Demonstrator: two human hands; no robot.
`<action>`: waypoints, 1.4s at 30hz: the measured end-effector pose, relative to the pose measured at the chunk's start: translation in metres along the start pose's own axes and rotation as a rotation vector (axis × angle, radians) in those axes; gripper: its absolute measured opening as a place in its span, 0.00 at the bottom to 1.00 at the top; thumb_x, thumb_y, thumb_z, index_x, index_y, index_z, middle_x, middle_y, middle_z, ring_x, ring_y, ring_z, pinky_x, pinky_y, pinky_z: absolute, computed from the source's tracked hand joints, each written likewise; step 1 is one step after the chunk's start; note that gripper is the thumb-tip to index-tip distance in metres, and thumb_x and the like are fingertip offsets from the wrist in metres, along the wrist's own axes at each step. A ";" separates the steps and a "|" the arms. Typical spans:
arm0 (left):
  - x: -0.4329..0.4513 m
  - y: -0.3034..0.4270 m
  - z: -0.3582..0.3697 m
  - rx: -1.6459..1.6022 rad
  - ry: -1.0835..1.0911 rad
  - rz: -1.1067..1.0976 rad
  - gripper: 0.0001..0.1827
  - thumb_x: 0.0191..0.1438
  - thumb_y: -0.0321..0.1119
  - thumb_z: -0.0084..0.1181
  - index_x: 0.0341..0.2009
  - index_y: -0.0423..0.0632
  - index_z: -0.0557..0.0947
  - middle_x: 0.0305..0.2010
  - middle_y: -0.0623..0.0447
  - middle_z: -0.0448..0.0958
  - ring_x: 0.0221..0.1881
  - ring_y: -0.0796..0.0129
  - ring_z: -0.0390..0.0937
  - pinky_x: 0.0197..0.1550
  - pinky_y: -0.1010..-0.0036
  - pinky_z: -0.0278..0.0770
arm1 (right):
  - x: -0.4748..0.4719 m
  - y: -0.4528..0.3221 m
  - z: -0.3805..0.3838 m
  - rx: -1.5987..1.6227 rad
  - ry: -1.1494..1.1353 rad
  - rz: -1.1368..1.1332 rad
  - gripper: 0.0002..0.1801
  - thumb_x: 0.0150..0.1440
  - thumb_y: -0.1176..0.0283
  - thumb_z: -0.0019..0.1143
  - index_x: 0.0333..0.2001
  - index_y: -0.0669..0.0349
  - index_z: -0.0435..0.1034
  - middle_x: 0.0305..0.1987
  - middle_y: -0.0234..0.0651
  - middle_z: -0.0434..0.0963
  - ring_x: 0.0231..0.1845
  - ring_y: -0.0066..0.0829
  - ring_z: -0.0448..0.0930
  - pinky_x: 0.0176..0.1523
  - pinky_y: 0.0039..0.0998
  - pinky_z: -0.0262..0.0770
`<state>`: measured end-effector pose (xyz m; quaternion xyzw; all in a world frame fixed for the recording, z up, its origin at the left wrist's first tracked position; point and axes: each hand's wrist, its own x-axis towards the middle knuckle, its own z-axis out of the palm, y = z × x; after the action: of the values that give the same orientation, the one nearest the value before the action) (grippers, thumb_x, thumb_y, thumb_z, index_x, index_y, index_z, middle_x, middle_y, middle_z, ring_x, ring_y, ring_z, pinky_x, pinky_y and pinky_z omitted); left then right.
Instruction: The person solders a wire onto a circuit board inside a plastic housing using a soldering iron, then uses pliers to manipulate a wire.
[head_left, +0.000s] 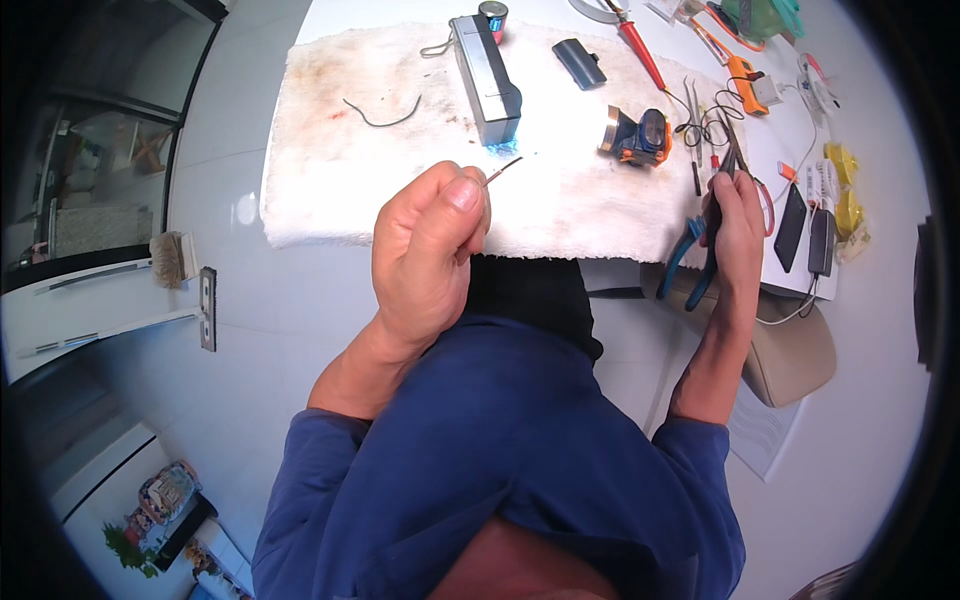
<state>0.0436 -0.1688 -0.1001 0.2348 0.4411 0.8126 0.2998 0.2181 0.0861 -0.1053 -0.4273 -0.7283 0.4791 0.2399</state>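
My left hand (431, 244) is raised in front of the towel's near edge, with thumb and forefinger pinching a thin wire (503, 171). The wire's dark end points up and right; the rest is hidden in my fist. At the right, my right hand (733, 217) grips long-nose pliers (699, 281) with blue handles, the jaws pointing away from me. Just beyond my left hand lies a long silver-and-black box-shaped device (484, 82). A headlamp (639, 137) with an orange-and-blue body rests left of the pliers. Further left, a loose dark wire (382, 122) curves across the towel.
A stained white towel (322, 187) covers much of the table. Towards the back are a can (493, 16), a black cover (579, 64) and a red-handled soldering iron (643, 54). Tweezers (696, 124), an orange device (748, 85), a phone (790, 229) and a power adapter (822, 241) line the right side.
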 end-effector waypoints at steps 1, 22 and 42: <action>-0.001 0.000 0.001 0.000 0.008 -0.040 0.18 0.65 0.36 0.44 0.21 0.48 0.67 0.20 0.58 0.65 0.22 0.80 0.54 0.25 0.80 0.52 | 0.006 -0.002 -0.002 -0.163 0.056 0.061 0.18 0.66 0.58 0.44 0.31 0.61 0.67 0.21 0.25 0.64 0.21 0.17 0.64 0.26 0.24 0.61; -0.005 -0.014 -0.001 0.070 -0.146 -0.309 0.15 0.65 0.35 0.44 0.34 0.37 0.77 0.26 0.54 0.72 0.23 0.78 0.60 0.27 0.81 0.59 | -0.009 -0.016 0.008 -0.454 0.208 -0.686 0.07 0.52 0.80 0.64 0.37 0.64 0.76 0.32 0.36 0.77 0.28 0.25 0.77 0.32 0.22 0.72; -0.010 -0.015 0.001 0.103 -0.261 -0.539 0.16 0.64 0.37 0.47 0.30 0.37 0.77 0.24 0.52 0.74 0.19 0.80 0.58 0.24 0.82 0.56 | -0.027 -0.018 0.076 0.219 -0.486 -0.837 0.12 0.44 0.82 0.64 0.34 0.58 0.75 0.32 0.32 0.78 0.24 0.23 0.75 0.27 0.22 0.68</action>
<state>0.0557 -0.1685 -0.1134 0.2266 0.4857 0.6432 0.5468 0.1675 0.0224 -0.1201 0.0534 -0.8175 0.5012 0.2786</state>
